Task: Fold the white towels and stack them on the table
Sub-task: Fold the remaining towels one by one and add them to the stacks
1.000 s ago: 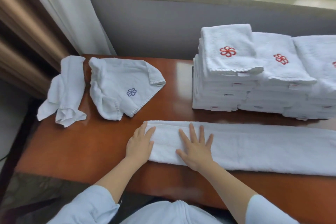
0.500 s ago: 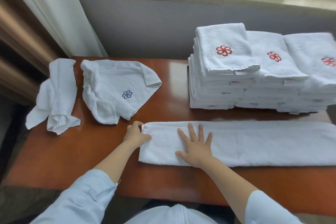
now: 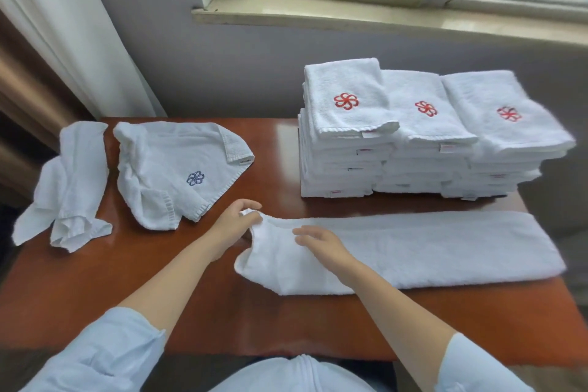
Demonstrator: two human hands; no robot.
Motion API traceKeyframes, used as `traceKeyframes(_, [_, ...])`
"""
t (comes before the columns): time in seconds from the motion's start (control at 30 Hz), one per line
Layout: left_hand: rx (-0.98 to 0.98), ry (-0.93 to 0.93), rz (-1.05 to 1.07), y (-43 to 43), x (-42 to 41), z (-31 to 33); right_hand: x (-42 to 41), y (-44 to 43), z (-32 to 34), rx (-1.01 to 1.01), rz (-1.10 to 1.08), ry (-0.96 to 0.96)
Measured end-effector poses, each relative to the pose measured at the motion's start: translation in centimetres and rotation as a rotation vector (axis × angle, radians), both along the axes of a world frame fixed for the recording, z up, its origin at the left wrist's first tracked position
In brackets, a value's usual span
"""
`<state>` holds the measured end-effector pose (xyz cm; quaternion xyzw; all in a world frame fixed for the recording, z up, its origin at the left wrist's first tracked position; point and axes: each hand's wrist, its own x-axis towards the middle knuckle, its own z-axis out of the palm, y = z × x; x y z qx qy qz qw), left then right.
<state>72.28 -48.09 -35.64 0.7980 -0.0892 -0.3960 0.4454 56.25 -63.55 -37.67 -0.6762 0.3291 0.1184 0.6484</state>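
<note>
"Head view: where is the long towel [image 3: 429, 245]?"
"I see it flat on the wooden table [image 3: 127, 280], folded into a strip, just in front of the folded towel stacks [image 3: 346, 143]."
"And the hands?"
"The left hand [image 3: 230, 226] pinches the strip's end that reaches past the stacks' left side. Thumb and fingers close on the corner, which is raised off the wood. The right hand [image 3: 321, 243] is over that same end, fingers loosely spread. It is blurred, so I cannot tell whether they touch the cloth."
"Anything else?"
"Well left of the stacks lie a loose towel with a blue flower [image 3: 165, 169] and, beyond it, a crumpled towel [image 3: 70, 181]."
</note>
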Motion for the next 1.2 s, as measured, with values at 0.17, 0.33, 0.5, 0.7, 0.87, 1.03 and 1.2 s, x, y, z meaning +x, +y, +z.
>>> traceKeyframes(0.17, [-0.07,0.117,-0.132,-7.5,-4.0,3.4,-3.2,-4.1,2.6,0.449,-0.022,-0.117])
traceKeyframes(0.33, [-0.045,0.095,-0.156,-14.4,-8.8,3.8,-7.3,-9.4,3.4,0.472,0.094,-0.129])
traceKeyframes(0.5, [-0.055,0.07,-0.18,-19.9,-13.0,2.4,-11.2,-14.0,2.0,0.205,-0.049,0.001])
traceKeyframes(0.7, [0.042,-0.375,-0.258,-20.3,-16.3,-1.5,-14.1,-17.0,-0.6,0.054,-0.22,0.044])
traceKeyframes(0.87, [0.359,-0.893,-0.506,-17.5,-18.7,-4.8,-14.5,-17.6,-2.4,-0.011,-0.16,0.026])
traceKeyframes(1.03, [0.576,-0.821,-0.757,-16.7,-19.9,-7.0,-15.2,-18.1,-3.7,-0.351,-0.007,0.094])
traceKeyframes(1.2, [0.572,-0.828,-0.83,-18.0,-20.3,-7.5,-16.4,-18.7,-4.1,-0.54,0.16,-0.006])
